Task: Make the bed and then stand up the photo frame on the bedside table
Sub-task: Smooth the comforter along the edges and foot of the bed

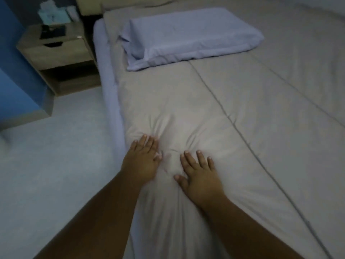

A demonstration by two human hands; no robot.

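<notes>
On the bed's grey duvet (pixel 242 101), both hands (pixel 141 161) (pixel 200 177) press flat.

A matt grey cloth duvet (pixel 233 113) (creased in places) and lilac fabric pillow (pixel 190 32) lie beside a wood-grain bedside table (pixel 56 51) on a smooth pale floor (pixel 56 156).

bed mid (pixel 242 101) open | nightstand top (pixel 72 32) crowded: tissue box (pixel 54 15)
</notes>
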